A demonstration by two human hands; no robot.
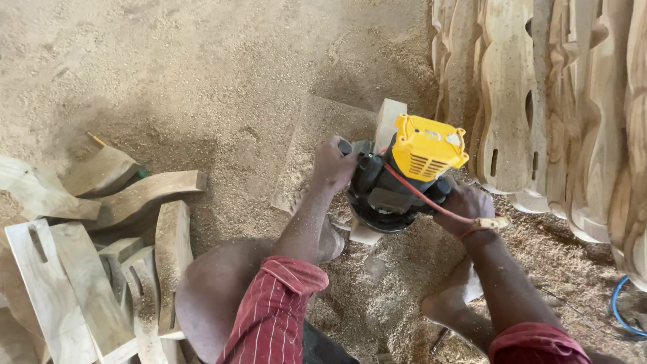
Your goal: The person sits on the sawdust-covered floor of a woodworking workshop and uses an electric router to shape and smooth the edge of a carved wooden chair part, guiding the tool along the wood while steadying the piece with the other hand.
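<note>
both hands on a yellow-topped router (404, 175)
left hand (331, 165) and right hand (466, 207) each curl tight around its side grips, over a wooden piece (317, 135) in sawdust.

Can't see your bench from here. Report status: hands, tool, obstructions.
Left hand and right hand both gripping the router. Router sits on the wood piece. Red cord crosses right hand; sawdust all around.

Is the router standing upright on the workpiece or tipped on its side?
Upright: the router has its yellow cap up and round base down on the wooden workpiece.
</note>
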